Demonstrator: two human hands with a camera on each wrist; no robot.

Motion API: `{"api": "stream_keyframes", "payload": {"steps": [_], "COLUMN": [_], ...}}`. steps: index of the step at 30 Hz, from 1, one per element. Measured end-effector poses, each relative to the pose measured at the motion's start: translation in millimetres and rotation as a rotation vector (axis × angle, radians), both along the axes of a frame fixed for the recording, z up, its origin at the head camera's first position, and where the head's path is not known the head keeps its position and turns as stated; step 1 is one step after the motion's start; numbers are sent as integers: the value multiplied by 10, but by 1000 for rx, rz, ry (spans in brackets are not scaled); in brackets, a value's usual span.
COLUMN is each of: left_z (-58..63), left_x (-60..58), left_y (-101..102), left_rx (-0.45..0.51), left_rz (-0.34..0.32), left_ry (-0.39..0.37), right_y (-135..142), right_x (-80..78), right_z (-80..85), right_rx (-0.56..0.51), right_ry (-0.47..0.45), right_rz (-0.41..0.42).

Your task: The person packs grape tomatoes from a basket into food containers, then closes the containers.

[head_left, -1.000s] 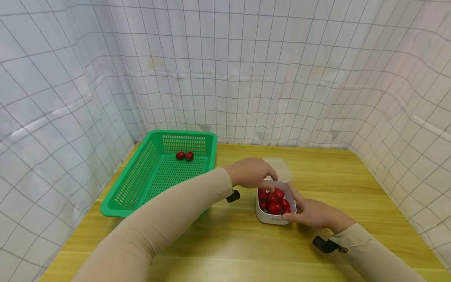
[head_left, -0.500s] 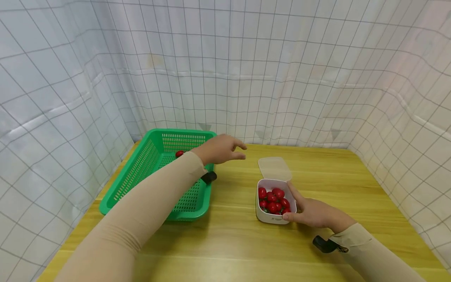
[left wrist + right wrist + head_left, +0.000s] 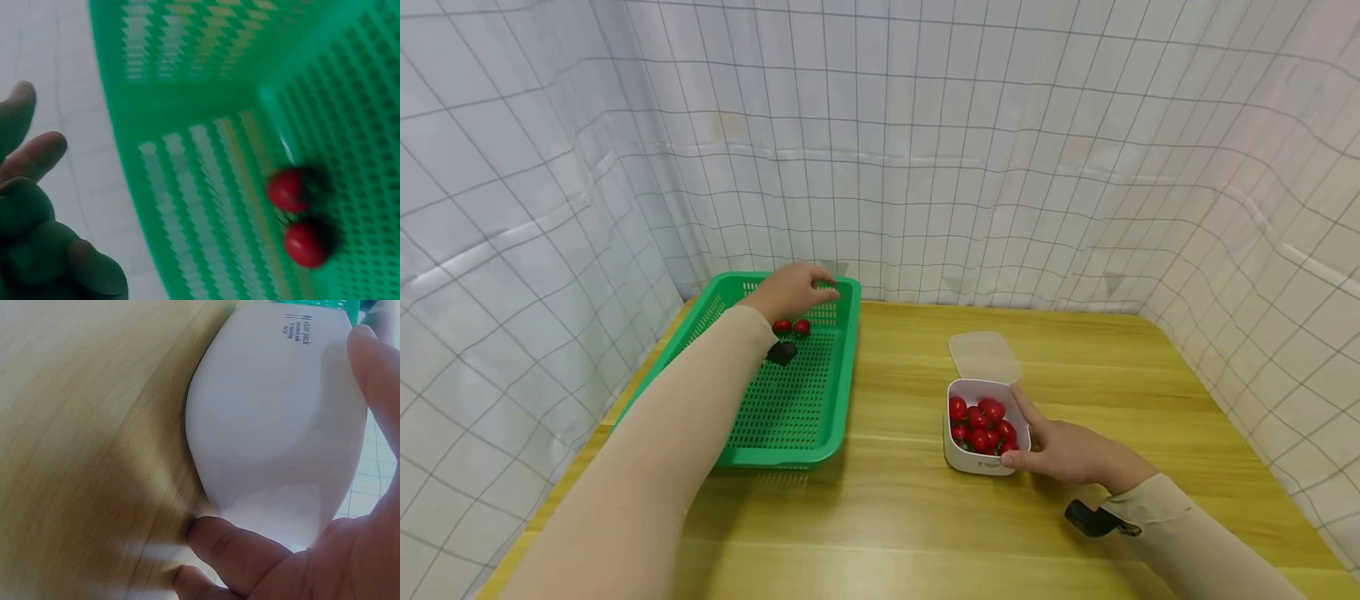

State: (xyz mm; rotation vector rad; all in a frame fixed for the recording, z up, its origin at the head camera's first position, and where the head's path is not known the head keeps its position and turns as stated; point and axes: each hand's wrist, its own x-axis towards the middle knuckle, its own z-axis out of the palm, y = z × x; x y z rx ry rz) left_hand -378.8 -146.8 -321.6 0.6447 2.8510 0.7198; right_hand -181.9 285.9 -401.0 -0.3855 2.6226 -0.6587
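My left hand (image 3: 793, 289) is over the back of a green plastic basket (image 3: 847, 375), its fingers loosely bent. In the left wrist view the thumb and fingers (image 3: 39, 265) show nothing held. Beneath it, two cherry tomatoes (image 3: 305, 244) lie side by side on the basket floor near the back wall. My right hand (image 3: 1067, 450) holds a white square food container (image 3: 977, 465) at its right side, thumb at the front rim and fingers along the far side. Several cherry tomatoes (image 3: 979, 440) are piled in the container, which stands upright on the table.
A pale translucent lid (image 3: 985, 357) lies flat right behind the container. The wooden table (image 3: 895, 517) carries everything, and the basket takes up its left side. White gridded sheets (image 3: 917, 208) hang at the back and both sides. Black camera mounts sit on both wrists.
My left hand has moved from over the container, leftward and back, to above the basket. The right hand and the container have stayed put.
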Motion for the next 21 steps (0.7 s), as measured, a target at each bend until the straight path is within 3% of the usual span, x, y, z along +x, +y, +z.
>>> {"api": "stream_keyframes", "payload": {"steps": [5,9,15,21], "left_z": [-209,-364,-499,-589], "left_x": [-100,-122,-141,-209], "left_y": [-303,-432,-436,-370], "left_rx": [-164,-268,-255,-302], "left_rz": [46,54,89,41], "left_ry": [-62,-112,-155,-119], "right_y": [6,5,10,17], "right_x": [-11,-15,-17,-23], "right_z": [-8,-2,1,-11], "right_rx": [-2,-7,-4,6], "right_ry": [-2,-2,3,8], "right_rz": [0,1,6,5]}}
